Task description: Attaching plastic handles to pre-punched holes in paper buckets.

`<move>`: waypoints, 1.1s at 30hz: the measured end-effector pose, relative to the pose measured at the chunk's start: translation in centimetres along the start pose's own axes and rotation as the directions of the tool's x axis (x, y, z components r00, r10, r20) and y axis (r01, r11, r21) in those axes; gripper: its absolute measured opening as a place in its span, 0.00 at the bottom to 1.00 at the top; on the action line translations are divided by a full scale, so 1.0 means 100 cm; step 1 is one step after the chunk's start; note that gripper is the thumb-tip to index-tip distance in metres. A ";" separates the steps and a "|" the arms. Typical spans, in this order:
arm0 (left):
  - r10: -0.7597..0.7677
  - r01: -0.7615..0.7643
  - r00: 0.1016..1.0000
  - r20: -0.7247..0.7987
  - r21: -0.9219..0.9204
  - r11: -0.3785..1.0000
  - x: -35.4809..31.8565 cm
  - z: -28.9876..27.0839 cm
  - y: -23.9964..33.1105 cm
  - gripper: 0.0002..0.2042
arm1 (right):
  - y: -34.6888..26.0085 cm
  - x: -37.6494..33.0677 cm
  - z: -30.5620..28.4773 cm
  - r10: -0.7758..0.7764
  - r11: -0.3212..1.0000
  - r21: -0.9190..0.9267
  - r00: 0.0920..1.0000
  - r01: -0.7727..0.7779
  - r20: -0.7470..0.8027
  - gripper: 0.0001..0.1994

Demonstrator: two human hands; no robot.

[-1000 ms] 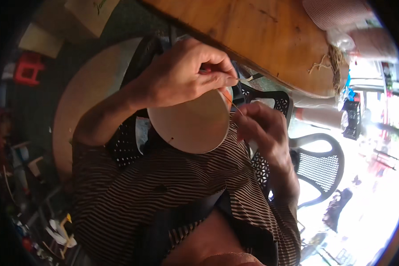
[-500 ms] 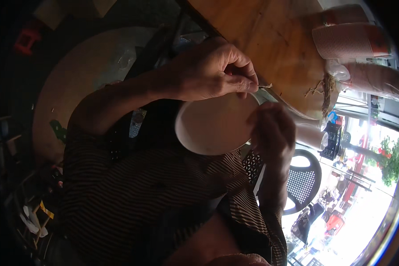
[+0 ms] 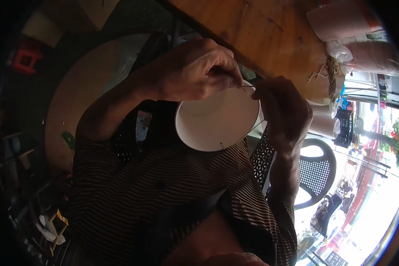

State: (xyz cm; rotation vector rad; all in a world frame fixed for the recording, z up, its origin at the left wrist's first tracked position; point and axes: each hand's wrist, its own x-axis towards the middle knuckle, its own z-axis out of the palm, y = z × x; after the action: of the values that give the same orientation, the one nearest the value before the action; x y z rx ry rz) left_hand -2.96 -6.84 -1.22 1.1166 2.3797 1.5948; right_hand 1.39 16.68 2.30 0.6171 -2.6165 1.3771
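A white round paper bucket [image 3: 213, 119] tilts in front of my torso, its open mouth facing up. Above its far rim, my left hand [image 3: 199, 73] pinches a thin piece of twine [image 3: 247, 86] between thumb and fingertips. Fingers of my right hand [image 3: 286, 111] are closed at the other end of that short span, just right of the rim. A small dark bit of cord [image 3: 221, 144] shows at the bucket's near rim. The bucket's outside and base are hidden.
Ahead is a wooden table [image 3: 252, 31] with a bundle of twine [image 3: 333, 73] at its right edge. Stacked paper tubs [image 3: 339, 22] and a plastic-wrapped stack [image 3: 370, 57] lie there. A dark perforated chair [image 3: 317, 170] stands at right, a red stool [image 3: 26, 60] far left.
My right hand has moved up and right, its fingers now meeting the twine near my left fingertips. My left hand has shifted slightly left. The dark cord at the near rim has come into view.
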 end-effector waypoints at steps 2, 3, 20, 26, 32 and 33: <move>0.008 -0.009 1.000 0.017 0.046 0.999 -0.001 0.000 -0.002 0.06 | 0.002 0.001 0.005 0.002 1.000 -0.005 1.000 -0.003 -0.016 0.04; 0.019 -0.021 0.999 0.031 0.091 0.996 -0.002 0.000 -0.003 0.05 | 0.002 0.001 0.006 0.001 1.000 -0.014 1.000 -0.001 -0.030 0.04; 0.083 -0.081 0.995 -0.046 0.035 0.996 -0.002 0.001 -0.007 0.04 | 0.018 -0.005 0.012 -0.102 0.992 -0.071 0.995 0.101 -0.008 0.13; 0.099 -0.096 0.993 -0.058 0.056 0.994 -0.001 0.004 -0.007 0.03 | 0.033 -0.006 0.017 -0.158 0.985 -0.074 0.986 0.155 -0.045 0.13; 0.065 -0.067 0.996 -0.061 -0.037 0.997 -0.001 0.006 -0.010 0.04 | 0.029 -0.007 0.022 -0.133 0.989 -0.083 0.984 0.124 -0.120 0.07; 0.050 -0.059 0.996 -0.076 -0.123 0.991 0.000 0.006 -0.010 0.04 | 0.027 -0.007 0.022 -0.055 0.996 -0.072 0.988 0.045 -0.147 0.06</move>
State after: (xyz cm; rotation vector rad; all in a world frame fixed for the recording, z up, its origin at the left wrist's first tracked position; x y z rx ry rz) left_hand -3.20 -6.56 -2.37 1.1278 2.2739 1.8041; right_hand 1.10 16.40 -1.22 0.5447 -2.5021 1.2616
